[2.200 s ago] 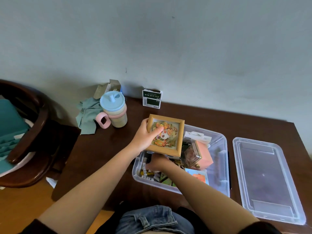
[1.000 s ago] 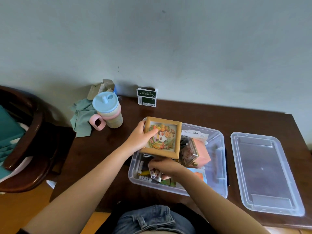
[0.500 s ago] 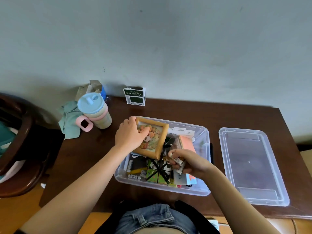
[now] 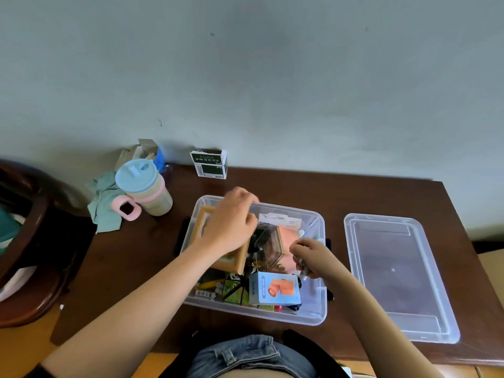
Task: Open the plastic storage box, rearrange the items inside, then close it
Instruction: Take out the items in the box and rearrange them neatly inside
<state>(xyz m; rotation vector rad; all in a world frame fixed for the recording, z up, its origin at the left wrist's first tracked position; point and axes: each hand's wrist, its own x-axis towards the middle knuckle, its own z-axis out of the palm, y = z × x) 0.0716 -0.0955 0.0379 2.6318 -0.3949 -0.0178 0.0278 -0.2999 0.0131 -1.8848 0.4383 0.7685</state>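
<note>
The clear plastic storage box [image 4: 317,309] sits open on the dark wooden table [image 4: 300,192], close to the near edge and roughly midway along it. Its clear lid [image 4: 395,276] lies flat on the table just to the right of the box, toward the right edge.

The left hand [image 4: 231,227] is down over the far left part of the box, fingers curled on a wooden picture frame [image 4: 231,261] that lies tilted inside, its lower corner showing beneath the wrist. The right hand [image 4: 308,255] is over the right side of the box, fingers bent and pinching something small and pale; I cannot tell what it is. The two hands are apart, with a dark clear-walled cube and its pink box [image 4: 289,241] between them.

In the near part of the box lies a blue mini fan carton [image 4: 275,289], and beside it on the left a green patterned folding cube [image 4: 234,290]. A white flat packet [image 4: 281,222] leans at the far wall of the box.

Toward the far left corner of the table stands a cup with a blue lid and a pink handle [image 4: 141,186], with a teal cloth [image 4: 105,200] just beside it. A small green and white carton [image 4: 210,163] stands at the far edge against the wall. A dark wooden chair [image 4: 30,241] is off the left edge.
</note>
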